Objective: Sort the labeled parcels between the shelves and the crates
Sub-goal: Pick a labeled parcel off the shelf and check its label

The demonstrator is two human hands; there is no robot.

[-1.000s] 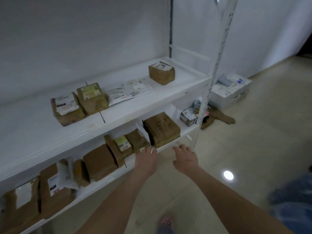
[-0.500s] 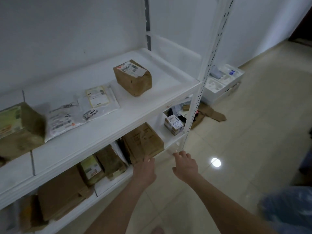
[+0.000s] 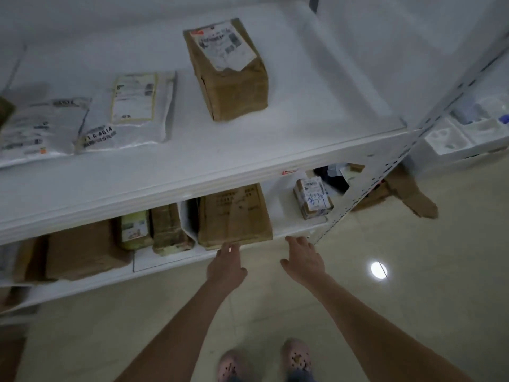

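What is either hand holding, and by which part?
Nothing: left hand and right hand are open, near the front edge of the flat brown parcel.

The shelf (image 3: 248, 150) and its perforated post (image 3: 337, 216) look like smooth white painted metal. The box (image 3: 234, 86) is matt brown cardboard with a white paper label (image 3: 223, 42). The mailer bag (image 3: 132, 114) is crinkled, faintly shiny plastic. The floor (image 3: 413, 299) is glossy pale tile

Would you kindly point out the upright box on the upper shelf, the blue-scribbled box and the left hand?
Upright box (image 3: 234, 89): head view, brown front face.
Blue-scribbled box (image 3: 314, 199): head view, white label.
Left hand (image 3: 225, 268): head view, back of hand.
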